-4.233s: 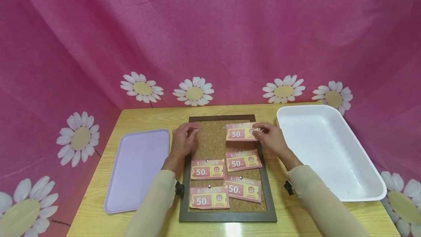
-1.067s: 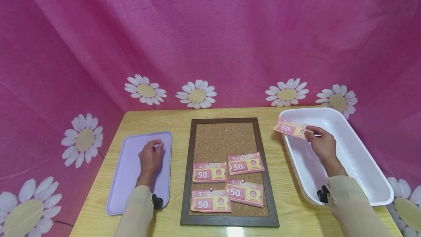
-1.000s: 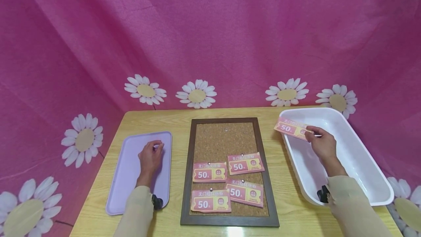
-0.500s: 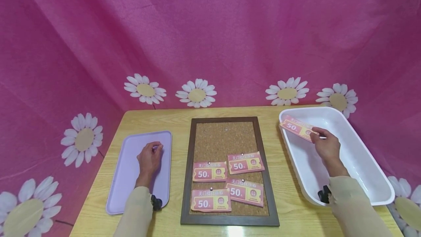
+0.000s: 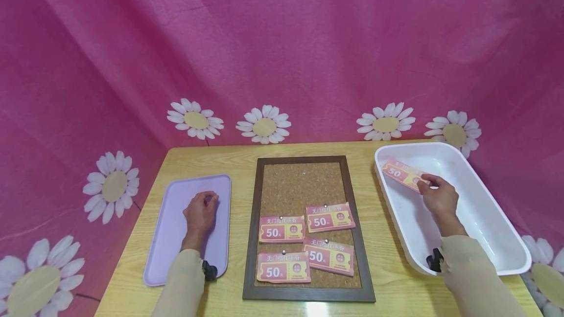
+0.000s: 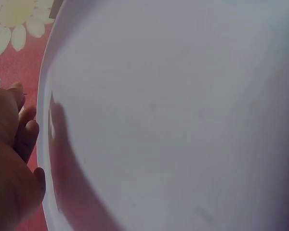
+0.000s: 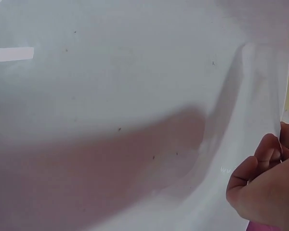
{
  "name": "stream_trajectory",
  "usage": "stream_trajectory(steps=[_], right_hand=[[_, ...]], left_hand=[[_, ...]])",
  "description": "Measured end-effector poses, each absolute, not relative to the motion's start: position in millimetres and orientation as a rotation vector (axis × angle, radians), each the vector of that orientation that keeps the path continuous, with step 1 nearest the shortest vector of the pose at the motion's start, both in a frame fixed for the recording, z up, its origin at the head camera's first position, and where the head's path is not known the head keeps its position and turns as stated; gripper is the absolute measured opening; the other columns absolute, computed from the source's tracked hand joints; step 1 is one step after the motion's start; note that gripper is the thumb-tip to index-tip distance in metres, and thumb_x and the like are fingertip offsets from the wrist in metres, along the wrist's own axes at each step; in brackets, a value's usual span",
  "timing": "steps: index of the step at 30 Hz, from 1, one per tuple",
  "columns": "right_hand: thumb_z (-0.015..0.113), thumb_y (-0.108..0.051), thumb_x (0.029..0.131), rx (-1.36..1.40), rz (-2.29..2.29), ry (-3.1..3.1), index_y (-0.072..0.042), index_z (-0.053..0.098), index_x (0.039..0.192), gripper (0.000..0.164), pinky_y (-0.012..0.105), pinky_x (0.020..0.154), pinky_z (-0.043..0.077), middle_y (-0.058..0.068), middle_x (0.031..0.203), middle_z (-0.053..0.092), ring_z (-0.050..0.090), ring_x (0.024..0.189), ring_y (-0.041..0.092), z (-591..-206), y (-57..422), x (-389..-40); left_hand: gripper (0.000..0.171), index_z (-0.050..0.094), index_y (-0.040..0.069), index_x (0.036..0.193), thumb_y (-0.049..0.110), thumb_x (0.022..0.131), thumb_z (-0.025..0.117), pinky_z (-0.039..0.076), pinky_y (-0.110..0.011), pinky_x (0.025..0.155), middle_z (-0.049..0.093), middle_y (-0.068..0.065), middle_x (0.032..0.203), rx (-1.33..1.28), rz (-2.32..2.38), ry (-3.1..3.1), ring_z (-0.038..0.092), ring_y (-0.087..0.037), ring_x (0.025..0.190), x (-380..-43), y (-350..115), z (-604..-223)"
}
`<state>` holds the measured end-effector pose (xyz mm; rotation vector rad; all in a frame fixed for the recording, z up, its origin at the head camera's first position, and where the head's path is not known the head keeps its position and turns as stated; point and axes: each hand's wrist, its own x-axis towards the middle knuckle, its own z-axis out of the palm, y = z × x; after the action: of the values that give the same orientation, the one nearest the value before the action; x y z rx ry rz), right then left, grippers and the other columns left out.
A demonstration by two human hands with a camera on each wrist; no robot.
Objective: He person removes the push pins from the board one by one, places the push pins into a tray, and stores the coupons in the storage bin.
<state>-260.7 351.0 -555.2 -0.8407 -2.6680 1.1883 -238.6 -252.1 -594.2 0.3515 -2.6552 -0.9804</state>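
Observation:
My right hand (image 5: 440,198) pinches the right end of a pink and yellow coupon (image 5: 398,172) printed with 50. It holds the coupon over the far left corner of the white plastic tub (image 5: 493,209). Over the lilac tray (image 5: 169,238), the fingertips of my left hand (image 5: 199,214) are pinched together. A thin dark pin (image 6: 25,94) sticks out from them in the left wrist view; its head is hidden. Between the hands lies a framed cork board (image 5: 282,185) with several coupons (image 5: 284,267) fixed by round silver-headed pins (image 5: 325,205).
The wooden table (image 5: 240,170) carries the tray at left, the board in the middle and the tub at right. A pink curtain (image 5: 282,53) with daisies stands behind and at both sides. A small shiny spot (image 5: 304,172) shows on the upper cork.
The right hand has carried the coupon from the board's top right corner over into the tub's far left corner. My left hand has moved left from the board to above the lilac tray.

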Motion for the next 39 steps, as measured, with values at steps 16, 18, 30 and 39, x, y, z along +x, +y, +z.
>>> stream_trajectory(steps=[16,18,30,39], right_hand=[[0.053,-0.031,0.094,-0.909,1.189,-2.801,-0.005,0.053,0.136,0.049,0.029,0.069,0.036,0.018,0.124,0.054,0.049,0.102,0.029,-569,355,-260],[0.053,-0.030,0.094,-0.940,1.206,-2.820,-0.006,0.052,0.137,0.049,0.030,0.071,0.036,0.019,0.127,0.053,0.048,0.104,0.030,-569,354,-259],[0.054,-0.028,0.093,-0.963,1.197,-2.927,-0.004,0.051,0.137,0.049,0.033,0.075,0.036,0.023,0.133,0.052,0.048,0.107,0.034,-575,358,-257],[0.063,-0.024,0.088,-0.779,1.024,-3.040,-0.001,0.057,0.126,0.045,0.035,0.073,0.034,0.024,0.115,0.058,0.051,0.096,0.034,-577,361,-253]], left_hand=[[0.025,0.070,0.011,0.106,0.031,0.093,0.061,0.030,-0.058,0.098,0.068,-0.012,0.105,0.363,-0.941,-2.769,0.061,-0.031,0.101,-239,-254,-597],[0.026,0.070,0.011,0.106,0.031,0.093,0.061,0.030,-0.059,0.098,0.068,-0.012,0.105,0.358,-0.928,-2.781,0.061,-0.031,0.101,-239,-255,-597],[0.026,0.070,0.011,0.106,0.031,0.093,0.060,0.030,-0.058,0.097,0.067,-0.013,0.112,0.359,-0.863,-2.845,0.058,-0.032,0.110,-239,-254,-599],[0.027,0.069,0.009,0.107,0.031,0.093,0.061,0.027,-0.060,0.099,0.063,-0.015,0.117,0.379,-0.851,-2.870,0.053,-0.035,0.115,-239,-252,-598]])
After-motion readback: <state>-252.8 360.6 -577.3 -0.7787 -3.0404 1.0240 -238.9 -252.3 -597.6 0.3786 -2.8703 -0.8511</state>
